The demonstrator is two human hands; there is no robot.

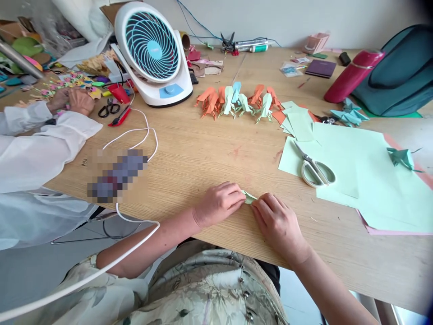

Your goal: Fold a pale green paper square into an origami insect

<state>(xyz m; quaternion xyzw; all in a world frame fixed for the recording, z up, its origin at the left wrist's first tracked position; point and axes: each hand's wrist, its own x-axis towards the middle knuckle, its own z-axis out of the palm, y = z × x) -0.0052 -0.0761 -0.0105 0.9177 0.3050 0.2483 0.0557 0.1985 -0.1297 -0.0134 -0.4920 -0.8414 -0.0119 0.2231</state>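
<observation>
Between my two hands, at the front of the wooden table, is a small piece of folded light green paper (249,197). My left hand (221,203) pinches its left end, and my right hand (275,221) pinches its right end. Both hands have curled fingers that hide much of the paper. To the right of my hands lie white-handled scissors (314,169) on large light green sheets (372,180). Smaller cut green pieces (299,122) rest behind them. Folded paper figures (237,101) in orange, green and blue stand in a row farther back.
A white fan (154,54) stands at the back left, its white cable (135,246) crossing the table's front edge. A co-worker's hands (76,100) are busy at far left. A red bottle (353,76) and a teal bag (399,72) stand at back right.
</observation>
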